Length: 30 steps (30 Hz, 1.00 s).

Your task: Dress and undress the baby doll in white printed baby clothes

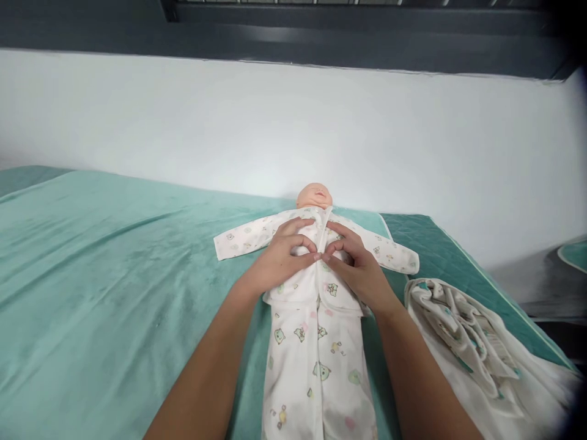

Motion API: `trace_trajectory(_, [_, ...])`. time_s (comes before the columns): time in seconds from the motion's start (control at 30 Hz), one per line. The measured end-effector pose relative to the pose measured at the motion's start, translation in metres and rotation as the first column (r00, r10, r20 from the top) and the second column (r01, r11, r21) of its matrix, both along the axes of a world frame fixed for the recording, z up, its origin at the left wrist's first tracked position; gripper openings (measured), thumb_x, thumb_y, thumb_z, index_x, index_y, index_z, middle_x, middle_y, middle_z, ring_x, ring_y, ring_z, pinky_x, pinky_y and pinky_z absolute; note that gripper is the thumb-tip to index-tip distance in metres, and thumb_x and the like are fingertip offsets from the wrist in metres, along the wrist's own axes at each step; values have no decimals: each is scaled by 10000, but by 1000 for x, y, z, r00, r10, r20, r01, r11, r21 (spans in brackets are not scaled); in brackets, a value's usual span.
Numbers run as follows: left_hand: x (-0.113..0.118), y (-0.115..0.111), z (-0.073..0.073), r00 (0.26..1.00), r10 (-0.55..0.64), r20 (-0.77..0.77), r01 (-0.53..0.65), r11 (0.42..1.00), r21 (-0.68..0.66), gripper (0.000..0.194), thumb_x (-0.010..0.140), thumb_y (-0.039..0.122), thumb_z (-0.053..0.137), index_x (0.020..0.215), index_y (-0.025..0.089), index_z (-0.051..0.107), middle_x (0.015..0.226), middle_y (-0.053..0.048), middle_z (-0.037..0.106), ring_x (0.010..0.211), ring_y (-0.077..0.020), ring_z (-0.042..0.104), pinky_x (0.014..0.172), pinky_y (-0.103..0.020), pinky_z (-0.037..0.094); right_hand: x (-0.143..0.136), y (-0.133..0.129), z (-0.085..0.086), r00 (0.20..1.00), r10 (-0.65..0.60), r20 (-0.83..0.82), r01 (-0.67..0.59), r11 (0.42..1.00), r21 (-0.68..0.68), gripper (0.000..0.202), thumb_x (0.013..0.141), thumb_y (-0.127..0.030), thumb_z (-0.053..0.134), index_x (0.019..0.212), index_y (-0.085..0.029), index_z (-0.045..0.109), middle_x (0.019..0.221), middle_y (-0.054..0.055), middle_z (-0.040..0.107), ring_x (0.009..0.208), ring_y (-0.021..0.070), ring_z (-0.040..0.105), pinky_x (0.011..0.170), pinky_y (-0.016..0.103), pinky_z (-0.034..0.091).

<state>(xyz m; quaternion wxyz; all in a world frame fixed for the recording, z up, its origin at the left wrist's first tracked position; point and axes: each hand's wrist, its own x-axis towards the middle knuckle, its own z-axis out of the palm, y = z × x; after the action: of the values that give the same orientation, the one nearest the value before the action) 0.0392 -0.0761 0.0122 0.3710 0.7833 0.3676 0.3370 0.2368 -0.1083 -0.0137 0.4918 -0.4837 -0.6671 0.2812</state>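
A baby doll point(314, 195) lies on its back, its head toward the wall. It wears a white baby jacket point(337, 289) with small animal prints, sleeves spread to both sides, above matching printed trousers point(293, 366). My left hand point(288, 247) pinches the jacket's front edge at mid-chest between thumb and index finger. Opposite it, my right hand point(353, 253) pinches the other front edge, its fingertips nearly meeting the left ones. Any fastener between the fingertips is hidden. Below my hands the jacket's front edges hang together along the middle.
A green sheet point(114, 275) covers the bed, with a darker quilted strip point(413, 235) at the right. A crumpled white printed cloth point(477, 342) lies beside my right forearm. Behind the doll stands a white wall point(229, 128), with a dark metal frame point(293, 40) above.
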Motion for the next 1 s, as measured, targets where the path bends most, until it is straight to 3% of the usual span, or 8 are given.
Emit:
trace_trajectory(0.37, [3,4,-8,999,14,-29,-12,996,88,147,892,363,607,814,260,676,1526,18,419,1469,-244,292,1217,-498,245,4,1,0,998,48,46,-49,999,23,73,829,-327,694,882,-281,673,1504,1,458,1435,242,349,1188,483,249])
trace_trajectory(0.73, [4,2,-4,1000,7,10,-8,1000,25,161,890,374,605,808,258,682,1544,27,400,1478,-260,287,1190,-482,299,-6,4,-4,999,-41,-19,42,997,66,61,813,-290,694,787,-256,651,1430,6,532,1380,236,426,1173,476,275])
trace_trajectory(1.0, [-2,4,-2,998,-46,41,48,998,-43,109,868,311,640,944,304,718,1558,45,382,1473,-269,304,1139,-465,388,-4,4,-2,995,-37,-94,36,999,-19,90,788,-315,720,732,-259,677,1435,-9,538,1394,257,409,1172,497,270])
